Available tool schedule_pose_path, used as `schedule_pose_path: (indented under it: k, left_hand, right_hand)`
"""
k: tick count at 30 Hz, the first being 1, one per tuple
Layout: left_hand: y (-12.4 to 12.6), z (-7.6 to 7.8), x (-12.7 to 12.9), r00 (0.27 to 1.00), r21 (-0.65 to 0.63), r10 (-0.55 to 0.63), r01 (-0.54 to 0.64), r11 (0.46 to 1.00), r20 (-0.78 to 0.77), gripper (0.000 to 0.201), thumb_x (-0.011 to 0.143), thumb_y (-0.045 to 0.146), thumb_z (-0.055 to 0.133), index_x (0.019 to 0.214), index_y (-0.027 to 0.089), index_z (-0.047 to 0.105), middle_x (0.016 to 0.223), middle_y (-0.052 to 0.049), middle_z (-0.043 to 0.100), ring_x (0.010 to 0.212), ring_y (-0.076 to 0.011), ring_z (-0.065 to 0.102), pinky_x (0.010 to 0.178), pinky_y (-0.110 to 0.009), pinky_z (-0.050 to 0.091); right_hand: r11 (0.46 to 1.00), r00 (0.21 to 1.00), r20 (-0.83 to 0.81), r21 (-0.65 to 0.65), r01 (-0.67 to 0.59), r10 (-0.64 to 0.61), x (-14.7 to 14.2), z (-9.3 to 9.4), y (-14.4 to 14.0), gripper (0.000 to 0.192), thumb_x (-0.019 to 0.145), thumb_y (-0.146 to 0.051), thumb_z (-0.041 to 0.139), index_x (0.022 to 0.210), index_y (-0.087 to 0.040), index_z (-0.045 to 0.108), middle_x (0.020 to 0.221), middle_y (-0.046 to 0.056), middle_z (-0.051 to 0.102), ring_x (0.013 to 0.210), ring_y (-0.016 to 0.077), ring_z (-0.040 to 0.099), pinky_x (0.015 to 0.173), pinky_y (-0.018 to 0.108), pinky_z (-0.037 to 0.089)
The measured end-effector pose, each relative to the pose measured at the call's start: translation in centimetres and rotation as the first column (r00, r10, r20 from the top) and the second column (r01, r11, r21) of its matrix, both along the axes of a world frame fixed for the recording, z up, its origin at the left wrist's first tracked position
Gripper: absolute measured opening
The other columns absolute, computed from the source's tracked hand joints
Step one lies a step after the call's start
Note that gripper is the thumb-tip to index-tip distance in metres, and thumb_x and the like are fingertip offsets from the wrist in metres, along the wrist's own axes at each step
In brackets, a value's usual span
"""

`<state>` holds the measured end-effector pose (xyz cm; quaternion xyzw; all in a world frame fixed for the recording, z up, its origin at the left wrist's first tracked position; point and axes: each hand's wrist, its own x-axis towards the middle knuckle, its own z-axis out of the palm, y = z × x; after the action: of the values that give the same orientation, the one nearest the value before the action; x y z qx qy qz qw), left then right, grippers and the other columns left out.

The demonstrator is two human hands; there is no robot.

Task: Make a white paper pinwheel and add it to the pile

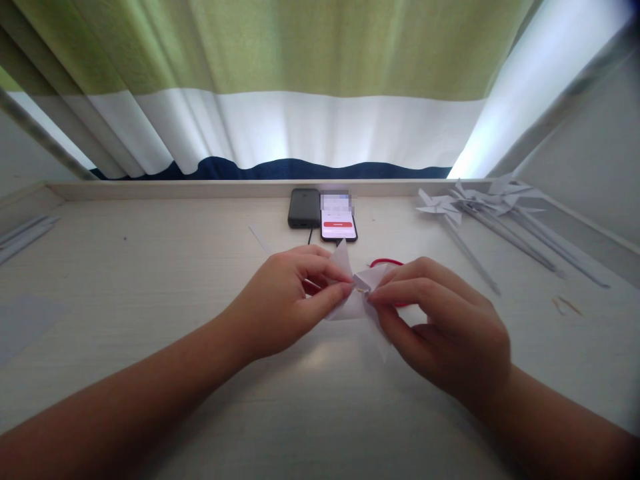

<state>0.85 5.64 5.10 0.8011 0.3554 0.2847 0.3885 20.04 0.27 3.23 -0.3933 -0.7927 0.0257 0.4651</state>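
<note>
Left hand (287, 303): closed in a pinch on the left side of a folded white paper piece (356, 293), centre of the frame, just above the tabletop (150, 280). Right hand (440, 323): closed likewise, fingertips pinching the paper's centre from the right. I see a small yellowish point between the two pinches; what it is, I cannot tell.

Paper piece: I judge it very light, thin and limp, easily creased or torn; best held at its middle where the flaps meet, with fingertips only.

Red loop (386, 263): just behind the paper, partly hidden.

Phone (339, 217) and dark power bank (304, 207): upper centre, side by side.

Finished paper pinwheels (480, 203) on sticks: upper right, well apart from my hands.

Grey strips (23, 233): far left edge.

Curtain (280, 80): across the top.
</note>
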Motion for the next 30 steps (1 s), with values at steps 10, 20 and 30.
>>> schedule_pose_path:
  k: [10,20,30]
  left_hand:
    - [0.04,0.18,0.06,1.000,-0.015,0.004,-0.004,1.000,-0.018,0.014,0.081,0.022,0.060,0.088,0.020,0.072,0.088,-0.002,0.065,0.071,-0.0097,0.061,0.063,-0.019,0.051]
    - [0.09,0.13,-0.01,0.999,0.007,0.000,0.000,1.000,-0.054,0.012,0.079,0.023,0.061,0.085,0.018,0.070,0.089,-0.003,0.066,0.074,-0.0123,0.061,0.066,-0.024,0.053]
    - [-0.12,0.39,0.00,1.000,0.008,-0.007,0.007,1.000,-0.029,0.013,0.080,0.020,0.059,0.087,0.019,0.070,0.089,-0.003,0.066,0.074,-0.0122,0.061,0.068,-0.024,0.053]
  right_hand:
    - [1.000,1.000,0.009,0.024,-0.003,0.003,-0.14,0.13,-0.19,0.015,0.071,-0.001,0.064,0.080,-0.013,0.066,0.074,0.008,0.061,0.069,0.0171,0.058,0.061,0.031,0.051]
    - [0.999,1.000,0.030,0.046,-0.002,0.001,-0.22,0.21,-0.28,0.016,0.072,-0.002,0.063,0.081,-0.015,0.067,0.074,0.008,0.062,0.070,0.0181,0.059,0.061,0.032,0.051]
    - [0.999,0.999,0.040,0.046,0.009,-0.011,-0.07,-0.07,-0.51,0.017,0.073,-0.003,0.063,0.082,-0.017,0.066,0.076,0.006,0.062,0.070,0.0176,0.058,0.062,0.032,0.051]
